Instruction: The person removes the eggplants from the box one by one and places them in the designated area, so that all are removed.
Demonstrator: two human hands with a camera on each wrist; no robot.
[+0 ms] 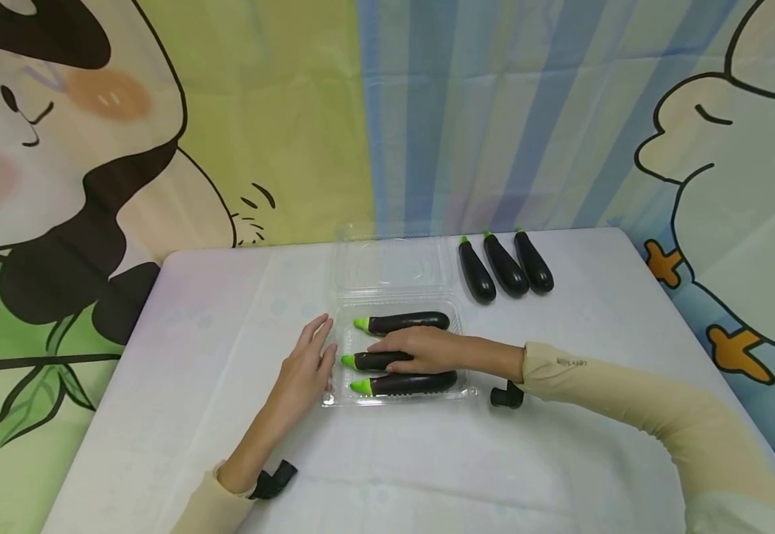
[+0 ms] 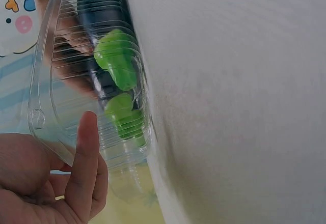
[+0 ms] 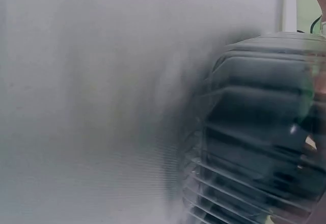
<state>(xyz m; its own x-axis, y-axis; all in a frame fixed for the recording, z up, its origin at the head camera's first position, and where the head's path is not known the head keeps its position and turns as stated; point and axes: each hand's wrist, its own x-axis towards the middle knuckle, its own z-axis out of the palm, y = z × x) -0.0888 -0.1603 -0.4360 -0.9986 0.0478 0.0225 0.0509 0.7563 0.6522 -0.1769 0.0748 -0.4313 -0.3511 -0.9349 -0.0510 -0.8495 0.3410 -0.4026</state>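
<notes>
Eggplant lies beneath right hand's grip, green end protruding.

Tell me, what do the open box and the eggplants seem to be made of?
Open box: probably thin, glossy clear plastic; its see-through, ribbed walls catch highlights. Eggplants: smooth, shiny and dark, with vivid green caps; they could be plastic imitations or real vegetables.

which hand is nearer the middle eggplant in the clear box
Right: the right hand holds the middle eggplant, while the left hand is at the left edge of the clear box.
</notes>
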